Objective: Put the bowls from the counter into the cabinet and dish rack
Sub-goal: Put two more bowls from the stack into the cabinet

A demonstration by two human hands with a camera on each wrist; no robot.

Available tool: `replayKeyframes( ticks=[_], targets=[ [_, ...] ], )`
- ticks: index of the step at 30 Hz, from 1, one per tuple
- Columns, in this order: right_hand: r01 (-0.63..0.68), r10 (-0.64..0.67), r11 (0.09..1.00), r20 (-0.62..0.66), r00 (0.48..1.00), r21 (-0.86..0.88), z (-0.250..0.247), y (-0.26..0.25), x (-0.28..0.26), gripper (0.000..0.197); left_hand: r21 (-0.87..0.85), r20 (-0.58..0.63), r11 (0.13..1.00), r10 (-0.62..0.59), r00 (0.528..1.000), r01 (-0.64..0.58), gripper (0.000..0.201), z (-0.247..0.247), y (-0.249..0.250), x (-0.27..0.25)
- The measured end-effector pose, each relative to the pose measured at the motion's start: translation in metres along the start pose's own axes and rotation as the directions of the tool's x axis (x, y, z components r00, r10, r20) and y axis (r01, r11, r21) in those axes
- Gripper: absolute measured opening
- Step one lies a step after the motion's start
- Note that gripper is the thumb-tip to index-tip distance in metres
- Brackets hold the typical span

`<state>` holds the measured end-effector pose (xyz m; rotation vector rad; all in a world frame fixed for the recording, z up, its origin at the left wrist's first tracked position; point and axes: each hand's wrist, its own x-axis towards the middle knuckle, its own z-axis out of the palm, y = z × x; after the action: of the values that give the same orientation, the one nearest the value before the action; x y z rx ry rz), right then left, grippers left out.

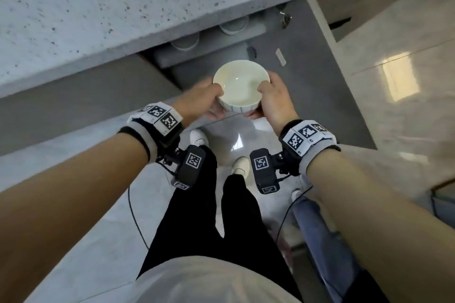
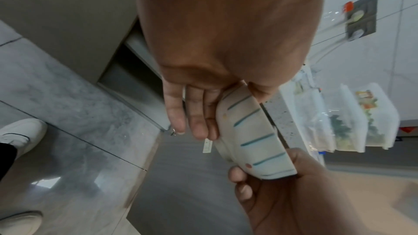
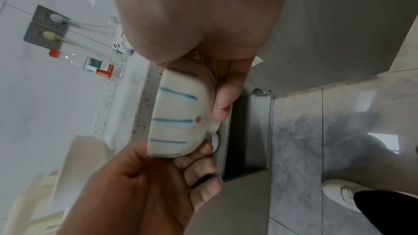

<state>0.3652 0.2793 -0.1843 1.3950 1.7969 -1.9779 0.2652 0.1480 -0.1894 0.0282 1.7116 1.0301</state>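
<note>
step: carrying bowl [image 1: 240, 86] to cabinet [image 1: 278, 39] | hands: left hand [image 1: 200, 102] + right hand [image 1: 275, 99] both hold bowl, thumbs on rim | bowl: upright, in air under counter [image 1: 98, 19] edge, by open cabinet w/ 2 bowls [image 1: 209, 35] | next: prob. lower it in, keep level, miss the others

A: Which colours mark the bowl [image 1: 240, 85]?

B: Cream-white inside; outside white with teal stripes running from rim to foot and small red-orange dots.

A: And the counter [image 1: 81, 15]?

B: Pale grey-white, speckled with dark flecks. The open cabinet [image 1: 320, 96] below is mid grey; two white bowls [image 1: 234, 26] show inside it.

A: The floor [image 1: 103, 241]?

B: Light grey marbled tile, glossy.

A: Clothing?

B: Black trousers [image 1: 197, 216], white shoes [image 1: 199, 137]. The wrist bands [image 1: 157, 115] are grey and carry black-and-white square code markers.

A: The bottle [image 3: 90, 64]?

B: Clear, with an orange cap.
</note>
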Motion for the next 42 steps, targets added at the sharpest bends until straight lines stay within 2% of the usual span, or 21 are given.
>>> replayKeyframes(
  ticks=[5, 8, 11, 13, 16, 18, 20, 23, 25, 29, 31, 33, 36, 39, 42],
  targets=[
    [0.033, -0.033, 0.996, 0.000, 0.999, -0.086, -0.003, 0.035, 0.051, 0.037, 0.103, -0.096, 0.993, 0.071, 0.993, -0.061, 0.025, 0.000, -0.029, 0.055],
    [0.050, -0.057, 0.984, -0.032, 0.998, -0.171, 0.000, 0.052, 0.094, 0.034, 0.199, -0.124, 0.975, 0.128, 0.984, -0.101, 0.021, -0.004, -0.043, 0.094],
    [0.045, -0.062, 0.966, -0.060, 0.996, -0.253, 0.011, 0.061, 0.145, 0.032, 0.175, -0.160, 0.975, 0.164, 0.973, -0.136, 0.029, -0.008, -0.058, 0.139],
    [0.067, -0.088, 0.972, -0.084, 0.993, -0.223, 0.017, 0.060, 0.182, 0.034, 0.097, -0.174, 0.981, 0.183, 0.968, -0.168, 0.031, -0.011, -0.065, 0.170],
    [0.066, -0.085, 0.990, -0.158, 0.984, -0.121, 0.023, 0.049, 0.235, 0.038, 0.010, -0.234, 0.976, 0.215, 0.948, -0.219, 0.023, -0.019, -0.067, 0.216],
    [0.085, -0.098, 0.993, -0.184, 0.978, -0.079, 0.024, 0.038, 0.258, 0.037, 0.022, -0.291, 0.969, 0.242, 0.926, -0.246, 0.033, -0.023, -0.065, 0.238],
    [0.118, -0.129, 0.991, -0.195, 0.972, -0.065, 0.024, 0.030, 0.288, 0.035, 0.066, -0.338, 0.964, 0.266, 0.903, -0.259, 0.048, -0.025, -0.062, 0.266],
    [0.160, -0.180, 0.981, -0.200, 0.963, -0.111, 0.025, 0.019, 0.336, 0.021, 0.220, -0.312, 0.942, 0.314, 0.897, -0.253, 0.045, -0.029, -0.058, 0.303],
    [0.187, -0.207, 0.971, -0.133, 0.969, -0.147, 0.028, 0.015, 0.361, 0.012, 0.311, -0.317, 0.918, 0.343, 0.884, -0.245, 0.049, -0.031, -0.054, 0.322],
    [0.176, -0.185, 0.981, -0.108, 0.977, -0.084, 0.036, 0.016, 0.387, 0.016, 0.339, -0.327, 0.904, 0.374, 0.868, -0.261, 0.062, -0.033, -0.050, 0.342],
    [0.122, -0.115, 0.992, -0.153, 0.982, 0.042, 0.040, 0.019, 0.394, 0.027, 0.353, -0.321, 0.895, 0.390, 0.863, -0.273, 0.067, -0.035, -0.052, 0.350],
    [0.101, -0.075, 0.986, -0.186, 0.980, 0.135, 0.045, 0.020, 0.399, 0.027, 0.426, -0.294, 0.863, 0.415, 0.861, -0.270, 0.071, -0.036, -0.053, 0.353],
    [0.129, -0.099, 0.980, -0.192, 0.976, 0.154, 0.049, 0.022, 0.401, 0.019, 0.514, -0.291, 0.813, 0.467, 0.835, -0.275, 0.073, -0.037, -0.052, 0.356],
    [0.159, -0.129, 0.979, -0.216, 0.968, 0.128, 0.052, 0.022, 0.406, 0.031, 0.548, -0.295, 0.784, 0.509, 0.809, -0.294, 0.072, -0.036, -0.052, 0.358],
    [0.112, -0.067, 0.964, -0.184, 0.981, 0.243, 0.054, 0.018, 0.407, 0.038, 0.548, -0.288, 0.786, 0.498, 0.818, -0.286, 0.072, -0.036, -0.054, 0.361]
  ],
)
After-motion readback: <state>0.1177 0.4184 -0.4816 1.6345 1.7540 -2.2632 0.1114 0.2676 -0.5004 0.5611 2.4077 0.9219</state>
